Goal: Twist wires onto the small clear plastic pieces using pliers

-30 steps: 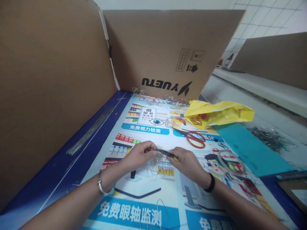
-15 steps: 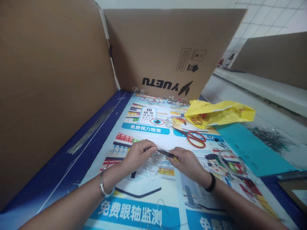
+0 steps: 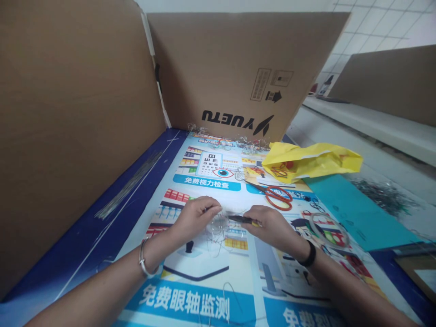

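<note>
Your left hand (image 3: 195,217) pinched the wire tangle (image 3: 218,225) in its fingers at the middle of the counter (image 3: 85,254). Your right hand (image 3: 272,225) gripped the slim dark tool (image 3: 242,220), tip meeting the tangle between both hands.

Both forearms stretch in from the near edge of the counter (image 3: 85,236) and angle toward each other, so that the two hands sit close together, just short of touching, over its middle. The left hand (image 3: 195,219) is palm down with the wrist a little raised, its fingers curled and its thumb and forefinger (image 3: 213,210) pinched together at the tips, which point toward the other hand. The right hand (image 3: 272,225) is closed in a loose fist, knuckles up, with the thumb side turned toward the left hand and the wrist straight in line with the forearm.
</note>
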The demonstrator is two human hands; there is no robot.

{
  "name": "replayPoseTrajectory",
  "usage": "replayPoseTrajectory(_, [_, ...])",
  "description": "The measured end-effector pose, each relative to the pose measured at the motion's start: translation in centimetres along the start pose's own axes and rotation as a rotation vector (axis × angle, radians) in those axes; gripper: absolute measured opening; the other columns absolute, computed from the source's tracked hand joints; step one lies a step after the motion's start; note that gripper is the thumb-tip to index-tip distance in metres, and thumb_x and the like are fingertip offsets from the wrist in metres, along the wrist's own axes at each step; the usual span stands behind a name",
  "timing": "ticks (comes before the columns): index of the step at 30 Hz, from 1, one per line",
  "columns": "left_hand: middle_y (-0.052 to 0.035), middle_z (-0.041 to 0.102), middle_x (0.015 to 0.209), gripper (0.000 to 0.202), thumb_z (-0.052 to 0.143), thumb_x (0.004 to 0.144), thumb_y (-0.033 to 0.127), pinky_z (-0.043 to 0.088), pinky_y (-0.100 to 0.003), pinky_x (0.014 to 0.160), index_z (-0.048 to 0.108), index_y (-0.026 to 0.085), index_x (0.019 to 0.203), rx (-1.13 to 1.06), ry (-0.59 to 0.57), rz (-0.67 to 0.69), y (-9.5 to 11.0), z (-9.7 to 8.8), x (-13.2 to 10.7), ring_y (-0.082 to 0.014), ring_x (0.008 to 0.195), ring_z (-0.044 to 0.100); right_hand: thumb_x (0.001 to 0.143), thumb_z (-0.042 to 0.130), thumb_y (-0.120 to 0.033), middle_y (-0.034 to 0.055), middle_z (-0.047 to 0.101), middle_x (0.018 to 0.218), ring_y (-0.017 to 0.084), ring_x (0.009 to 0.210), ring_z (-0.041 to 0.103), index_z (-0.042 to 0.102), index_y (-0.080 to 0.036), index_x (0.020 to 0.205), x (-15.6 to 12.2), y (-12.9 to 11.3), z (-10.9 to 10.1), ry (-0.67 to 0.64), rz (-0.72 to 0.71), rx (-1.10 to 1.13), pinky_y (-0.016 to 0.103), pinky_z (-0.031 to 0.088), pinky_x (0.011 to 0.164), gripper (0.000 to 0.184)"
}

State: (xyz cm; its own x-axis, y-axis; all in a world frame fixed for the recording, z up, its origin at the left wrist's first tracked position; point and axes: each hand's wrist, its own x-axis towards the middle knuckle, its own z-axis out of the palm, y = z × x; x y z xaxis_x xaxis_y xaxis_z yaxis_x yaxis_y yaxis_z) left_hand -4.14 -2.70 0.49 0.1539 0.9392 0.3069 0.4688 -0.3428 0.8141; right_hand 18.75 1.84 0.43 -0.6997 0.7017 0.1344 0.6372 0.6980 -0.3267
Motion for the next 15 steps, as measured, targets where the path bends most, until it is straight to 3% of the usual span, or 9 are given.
replayPoseTrajectory(15, [-0.0024, 0.064, 0.077, 0.016, 0.049, 0.085, 0.024, 0.044, -0.028, 0.072, 0.062, 0.019, 0.075, 0.086, -0.022, 0.048, -0.2, -0.24, 0.07, -0.0154, 0.077, 0.058, 0.081, 0.055, -0.024, 0.0024, 0.063, 0.072, 0.015, 0.07, 0.058, 0.067, -0.02, 0.078, 0.02, 0.21, 0.18, 0.018, -0.03, -0.051, 0.023, 0.04, 0.063, 0.013])
